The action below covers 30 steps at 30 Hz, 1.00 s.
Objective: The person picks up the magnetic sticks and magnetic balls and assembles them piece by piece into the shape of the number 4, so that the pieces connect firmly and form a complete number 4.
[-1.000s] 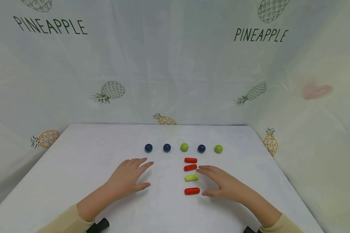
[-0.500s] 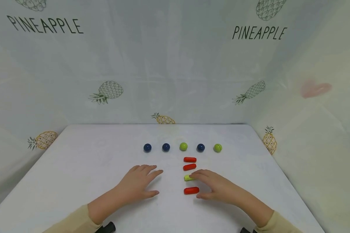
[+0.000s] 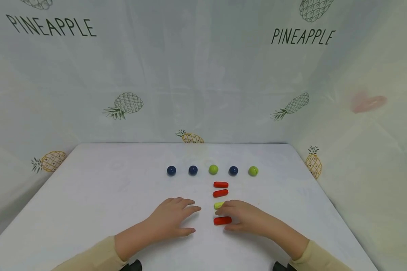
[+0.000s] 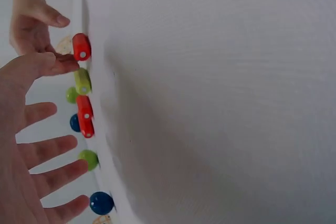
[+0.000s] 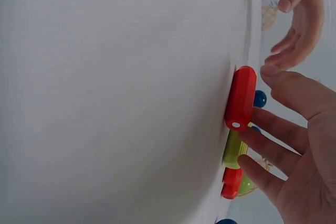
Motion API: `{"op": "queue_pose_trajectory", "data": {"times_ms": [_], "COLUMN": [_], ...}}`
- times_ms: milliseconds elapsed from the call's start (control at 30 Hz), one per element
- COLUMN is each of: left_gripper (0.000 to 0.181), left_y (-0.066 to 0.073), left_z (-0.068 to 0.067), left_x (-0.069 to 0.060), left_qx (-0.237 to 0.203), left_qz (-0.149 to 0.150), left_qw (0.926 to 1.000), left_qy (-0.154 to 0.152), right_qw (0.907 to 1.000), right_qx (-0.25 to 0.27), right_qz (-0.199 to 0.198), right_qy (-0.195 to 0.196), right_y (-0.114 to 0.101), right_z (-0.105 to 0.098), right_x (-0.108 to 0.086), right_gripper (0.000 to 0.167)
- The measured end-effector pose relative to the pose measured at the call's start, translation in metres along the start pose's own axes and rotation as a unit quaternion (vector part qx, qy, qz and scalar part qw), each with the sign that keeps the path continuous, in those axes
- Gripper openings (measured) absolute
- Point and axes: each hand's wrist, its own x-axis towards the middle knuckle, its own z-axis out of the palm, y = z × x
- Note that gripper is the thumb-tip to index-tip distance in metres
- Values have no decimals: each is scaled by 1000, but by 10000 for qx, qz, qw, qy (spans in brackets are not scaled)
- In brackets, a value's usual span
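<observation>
In the head view my right hand (image 3: 245, 217) hovers at the right end of the nearest red stick (image 3: 220, 221), its thumb in front of the stick and its fingers behind. Those fingers cover part of a yellow-green stick (image 3: 218, 205). The right wrist view has the thumb visibly apart from the red stick (image 5: 242, 98), with fingers near its far side; contact is hard to tell. My left hand (image 3: 169, 218) is held over the table left of the sticks, fingers spread, holding nothing. Two more red sticks (image 3: 220, 193) lie farther back in the column.
Behind the sticks runs a row of balls: dark blue (image 3: 171, 171), dark blue (image 3: 193, 170), green (image 3: 213, 169), dark blue (image 3: 233, 171) and green (image 3: 253, 171). A white table (image 3: 105, 188) bears everything. A pineapple-print curtain (image 3: 203, 75) hangs behind it.
My right hand has moved toward the near edge and slightly left, from beside the sticks to around the nearest red one. My left hand has moved right and nearer. Sticks and balls stay put.
</observation>
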Motion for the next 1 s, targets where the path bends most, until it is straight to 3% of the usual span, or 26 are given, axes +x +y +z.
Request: {"op": "queue_pose_trajectory", "data": {"times_ms": [400, 1000], "left_gripper": [52, 49], "left_y": [4, -1], "left_z": [0, 0], "left_x": [3, 3], "left_qx": [37, 77], "left_qz": [129, 185], "left_qw": [9999, 9996], "left_qy": [21, 182], "right_qw": [9997, 9995], "right_qx": [-77, -50], "right_qz": [-78, -117], "right_qy": [-233, -302], "right_y": [-3, -4], "right_z": [3, 2], "right_x": [13, 19], "right_gripper": [30, 27]}}
